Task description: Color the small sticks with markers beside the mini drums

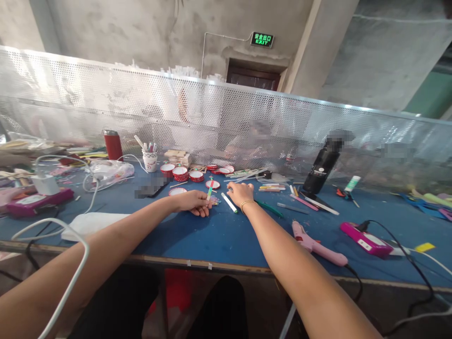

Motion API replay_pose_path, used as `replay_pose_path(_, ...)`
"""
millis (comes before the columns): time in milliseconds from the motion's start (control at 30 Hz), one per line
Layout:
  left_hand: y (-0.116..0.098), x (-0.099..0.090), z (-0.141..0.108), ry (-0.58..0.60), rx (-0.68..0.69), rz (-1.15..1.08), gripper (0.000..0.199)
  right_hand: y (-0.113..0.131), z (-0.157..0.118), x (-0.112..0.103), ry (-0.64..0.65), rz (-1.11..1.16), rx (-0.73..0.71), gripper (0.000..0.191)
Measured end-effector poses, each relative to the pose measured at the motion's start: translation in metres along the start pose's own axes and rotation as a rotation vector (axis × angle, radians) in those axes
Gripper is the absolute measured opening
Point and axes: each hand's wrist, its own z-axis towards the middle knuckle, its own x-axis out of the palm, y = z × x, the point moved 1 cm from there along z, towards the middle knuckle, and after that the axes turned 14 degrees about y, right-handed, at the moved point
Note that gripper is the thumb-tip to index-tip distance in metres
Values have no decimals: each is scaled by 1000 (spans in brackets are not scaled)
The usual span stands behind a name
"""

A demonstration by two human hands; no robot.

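Note:
Between the thumb and fingers of my left hand [196, 203] stands a slim flat stick [210, 188] striped in red, green and white. Just past that hand lies a small cluster of pastel pieces [215, 200], partly covered by it. My right hand [241, 192] is a little further right, palm down, its fingers bent together at the tips. Whether something small is pinched there I cannot make out. Below its fingertips a white marker with a green end [229, 203] rests on the blue table [212, 235]. Red-rimmed white discs [213, 184] lie beyond both hands.
A pink glue gun [318, 247] and a magenta power strip [367, 240] lie right. Green-handled pliers [269, 208] are beside my right wrist. Behind stand a black bottle [320, 169], a pen cup [150, 161] and a red tumbler [113, 146]. A white cable [83, 254] crosses my left forearm.

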Motion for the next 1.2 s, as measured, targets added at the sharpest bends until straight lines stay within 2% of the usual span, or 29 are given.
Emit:
replay_pose_path(233,-4,2,-2,0,-2,21,30,2,-1,0,2,22,20,26)
replay_pose_path(567,0,0,-1,7,8,-7,34,-3,-3,-10,84,52,90,23)
replay_pose_path(833,-1,1,0,2,-6,-14,31,3,-9,-24,42,-1,58,26)
replay_pose_path(1000,-3,2,-1,1,-1,-3,32,10,-11,-22,57,-36,28,27)
replay_pose_path(1200,-5,2,-1,-1,-5,-3,36,0,-7,-20,29,-21,43,30)
